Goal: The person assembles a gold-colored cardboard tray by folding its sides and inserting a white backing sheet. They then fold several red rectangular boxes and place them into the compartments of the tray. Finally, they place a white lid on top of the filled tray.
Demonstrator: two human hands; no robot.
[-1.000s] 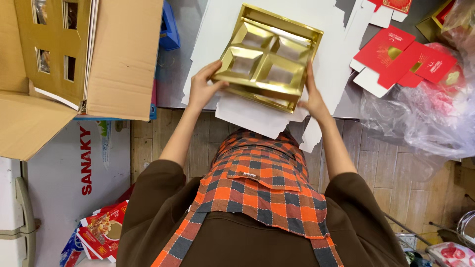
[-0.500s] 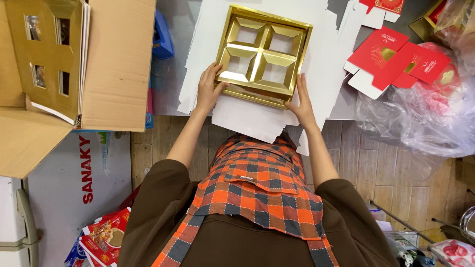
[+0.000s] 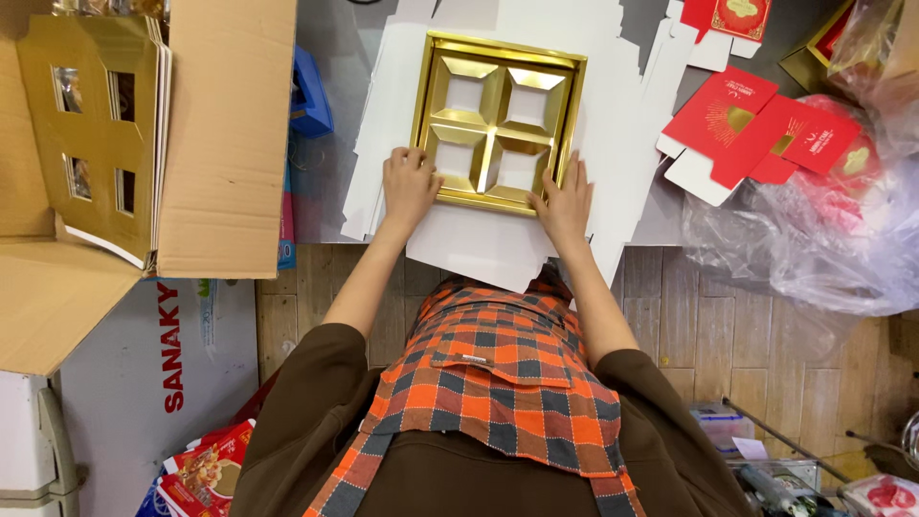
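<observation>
Surroundings: cardboard box at left, flaps open, holding a stack of flat gold inserts with window cut-outs. Blue item between box and white sheets. Flat red cartons at right; beyond them a clear plastic bag with red contents. White card sheets spread over the grey table, overhanging its near edge. Nothing lies between the hands and the tray.

Gold tray: square, four compartments, lying flat on the white sheets, centre of table.

Left hand: palm down at the tray's near left corner, fingers spread and touching the rim, pressing rather than gripping.

Right hand: palm down at the near right corner, fingers loosely apart against the rim, not closed round anything.
</observation>
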